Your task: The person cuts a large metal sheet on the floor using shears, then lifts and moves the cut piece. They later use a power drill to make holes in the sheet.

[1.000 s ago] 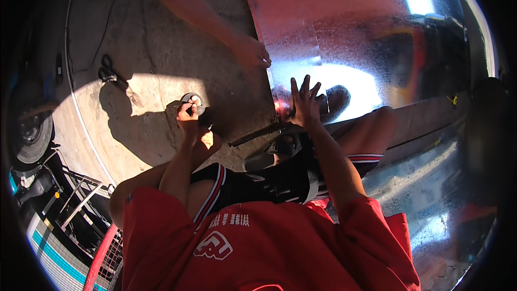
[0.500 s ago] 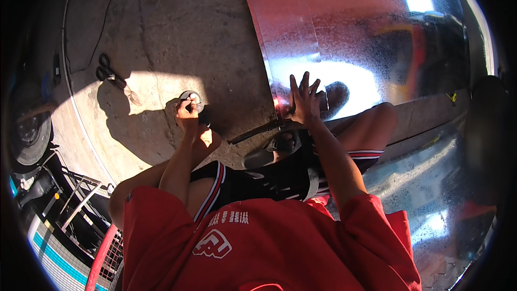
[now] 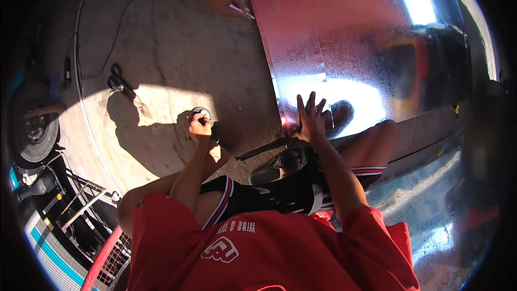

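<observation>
My left hand (image 3: pixel 200 126) is closed at a round grey object (image 3: pixel 207 113) near my left knee; its fingers partly hide the object, and what exactly they grip is unclear. My right hand (image 3: pixel 311 121) lies with fingers spread on the lower left part of a large shiny metal sheet (image 3: pixel 366 64). A long dark bar (image 3: pixel 258 151) lies by the sheet's lower edge, above my sandalled foot (image 3: pixel 283 164). At the top, another person's hand (image 3: pixel 231 5) holds a thin pale item (image 3: pixel 239 12) beside the sheet's left edge.
Black-handled shears (image 3: pixel 121 81) lie on the concrete floor (image 3: pixel 177 59) at left, near cables. A wheel (image 3: pixel 35 132), metal rack (image 3: pixel 81 199) and red railing (image 3: pixel 105 258) are at far left. A yellow object (image 3: pixel 455 109) lies at right, above another shiny sheet (image 3: pixel 414 199).
The other person's hand left view, then reappeared higher up along the sheet's edge with the pale item. The whole scene has shifted slightly down and right; my hands keep their poses.
</observation>
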Available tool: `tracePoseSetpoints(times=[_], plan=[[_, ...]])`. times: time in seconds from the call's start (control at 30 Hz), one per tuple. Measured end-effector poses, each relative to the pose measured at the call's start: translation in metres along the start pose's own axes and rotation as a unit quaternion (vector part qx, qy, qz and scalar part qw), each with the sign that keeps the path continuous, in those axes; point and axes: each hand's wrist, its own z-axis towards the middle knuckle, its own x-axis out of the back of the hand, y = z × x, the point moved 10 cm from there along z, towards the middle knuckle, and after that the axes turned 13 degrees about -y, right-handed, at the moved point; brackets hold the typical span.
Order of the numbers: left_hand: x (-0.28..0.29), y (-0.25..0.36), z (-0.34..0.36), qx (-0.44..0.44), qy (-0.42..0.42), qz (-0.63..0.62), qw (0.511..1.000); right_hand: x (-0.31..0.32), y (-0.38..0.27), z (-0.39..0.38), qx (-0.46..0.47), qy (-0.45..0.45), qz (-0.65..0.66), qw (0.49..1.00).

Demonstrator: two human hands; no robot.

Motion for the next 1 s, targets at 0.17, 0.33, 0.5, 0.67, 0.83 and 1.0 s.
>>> tracePoseSetpoints(times=[0.17, 0.33, 0.5, 0.67, 0.83, 1.0], plan=[[-0.033, 0.015, 0.009, 0.038, -0.097, 0.014, 0.994, 0.003, -0.001, -0.003, 0.015, 0.025, 0.004, 1.0], [-0.038, 0.015, 0.014, 0.042, -0.139, 0.024, 0.989, -0.001, 0.001, 0.0, 0.012, 0.042, -0.008, 0.999], [-0.036, 0.017, 0.018, 0.017, -0.142, 0.042, 0.989, -0.002, 0.003, 0.001, 0.005, 0.039, -0.007, 0.999], [-0.043, 0.012, 0.018, 0.063, -0.182, 0.057, 0.98, 0.0, 0.004, -0.002, 0.007, 0.011, 0.02, 1.0], [-0.043, 0.012, 0.017, 0.063, -0.186, 0.047, 0.979, 0.001, 0.003, -0.002, 0.0, 0.0, 0.026, 1.0], [-0.047, 0.006, 0.017, 0.074, -0.195, 0.059, 0.976, -0.001, 0.004, -0.001, 0.001, 0.013, 0.031, 0.999]])
